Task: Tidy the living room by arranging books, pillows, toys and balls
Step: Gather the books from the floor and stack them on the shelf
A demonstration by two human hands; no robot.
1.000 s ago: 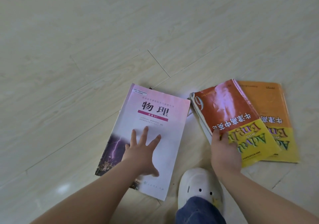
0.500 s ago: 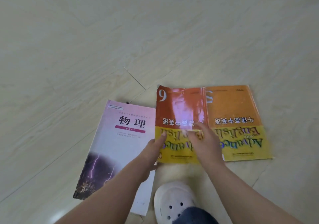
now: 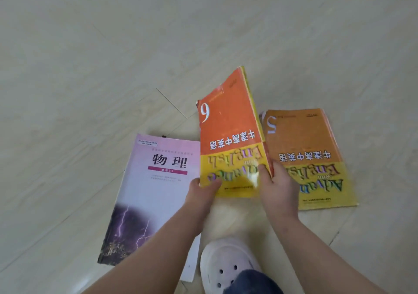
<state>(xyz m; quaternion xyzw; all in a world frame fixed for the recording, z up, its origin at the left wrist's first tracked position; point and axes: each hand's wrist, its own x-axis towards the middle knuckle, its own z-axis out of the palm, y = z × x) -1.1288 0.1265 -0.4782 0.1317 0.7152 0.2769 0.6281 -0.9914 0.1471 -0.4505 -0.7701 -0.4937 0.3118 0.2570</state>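
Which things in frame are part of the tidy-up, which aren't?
Job: book numbered 6, tilted up, held by left hand and right hand; book numbered 5 and pink book, flat on the floor.
Not the job: white shoe, worn on a foot; the floor itself.

One wide-angle view, worn on the person's head, looks forward and steeply down at the pale floor (image 3: 90,44) from close by. The left hand (image 3: 201,194) and right hand (image 3: 278,187) reach in from the bottom edge to the orange book (image 3: 228,130) mid-frame. A white shoe (image 3: 226,264) sits bottom centre.
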